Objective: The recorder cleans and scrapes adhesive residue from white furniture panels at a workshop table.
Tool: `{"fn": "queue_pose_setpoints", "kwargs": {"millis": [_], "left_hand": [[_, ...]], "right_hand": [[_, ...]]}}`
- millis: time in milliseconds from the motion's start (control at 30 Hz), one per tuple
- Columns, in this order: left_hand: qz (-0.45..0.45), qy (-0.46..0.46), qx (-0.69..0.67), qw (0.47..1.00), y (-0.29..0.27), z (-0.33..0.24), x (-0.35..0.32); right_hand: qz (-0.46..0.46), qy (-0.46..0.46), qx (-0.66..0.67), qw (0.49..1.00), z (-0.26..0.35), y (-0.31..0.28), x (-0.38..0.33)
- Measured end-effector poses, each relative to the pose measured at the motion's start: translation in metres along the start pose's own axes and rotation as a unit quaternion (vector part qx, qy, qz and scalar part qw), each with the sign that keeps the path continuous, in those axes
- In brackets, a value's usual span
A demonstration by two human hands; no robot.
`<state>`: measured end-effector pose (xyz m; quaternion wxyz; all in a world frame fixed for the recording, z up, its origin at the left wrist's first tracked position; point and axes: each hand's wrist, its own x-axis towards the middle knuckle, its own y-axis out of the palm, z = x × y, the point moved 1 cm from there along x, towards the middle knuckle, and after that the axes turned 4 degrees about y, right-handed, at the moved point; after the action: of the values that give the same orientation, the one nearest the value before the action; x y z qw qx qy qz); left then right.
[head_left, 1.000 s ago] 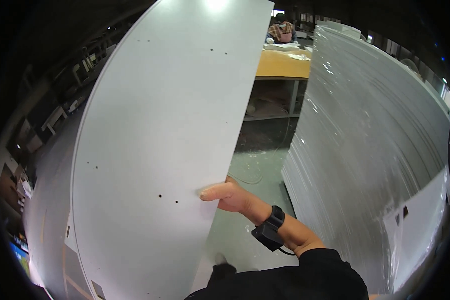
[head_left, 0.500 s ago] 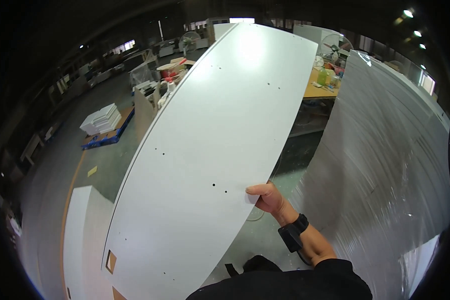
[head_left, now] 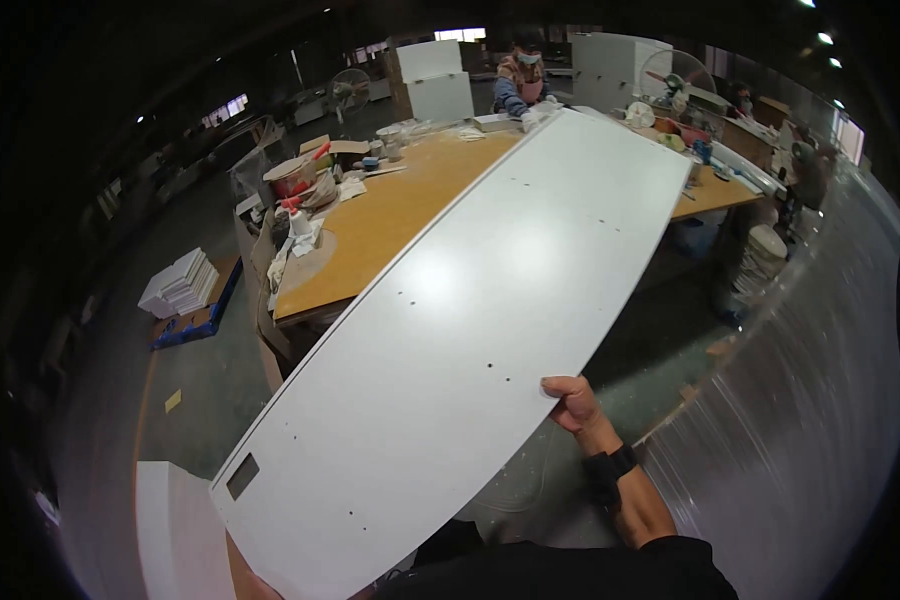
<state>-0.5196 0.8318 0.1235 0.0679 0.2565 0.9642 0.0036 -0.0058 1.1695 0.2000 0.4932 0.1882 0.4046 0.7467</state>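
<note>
Swinging the white panel (head_left: 440,345) left could knock the bottle (head_left: 301,224) at 10 o'clock off the tabletop (head_left: 395,222); pushing it on, bump the co-worker (head_left: 521,82) near 12. It slants from 7 toward 1, edge pinched at 4 by the right hand (head_left: 573,404); a slip could tip it. Hidden: most of the left hand (head_left: 255,586) at 7, grip untellable; whether panel meets tabletop.

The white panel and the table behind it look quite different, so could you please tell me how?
The white panel is white; the table has a yellow-brown top. The panel has a rectangular cutout; the table bears clutter, including a red bucket. The right hand grips the panel, not the table. Both have broad, flat surfaces.
</note>
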Motion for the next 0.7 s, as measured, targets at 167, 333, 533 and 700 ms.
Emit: {"fn": "queue_pose_setpoints", "kwargs": {"millis": [167,333,533,700], "left_hand": [[-0.03,-0.015,-0.009,0.999,0.058,-0.006,0.035],[-0.061,0.013,0.194,0.979,0.169,-0.039,0.169],[-0.032,0.019,0.325,0.945,0.351,-0.048,0.242],[0.087,0.034,0.496,0.863,0.4,-0.047,0.242]], "right_hand": [[-0.072,-0.049,0.027,0.996,0.037,-0.052,0.062],[-0.129,-0.101,0.004,0.987,0.074,-0.102,0.134],[-0.181,-0.096,0.002,0.979,0.123,-0.18,0.186],[-0.25,-0.063,-0.008,0.966,0.129,-0.203,0.192]]}}
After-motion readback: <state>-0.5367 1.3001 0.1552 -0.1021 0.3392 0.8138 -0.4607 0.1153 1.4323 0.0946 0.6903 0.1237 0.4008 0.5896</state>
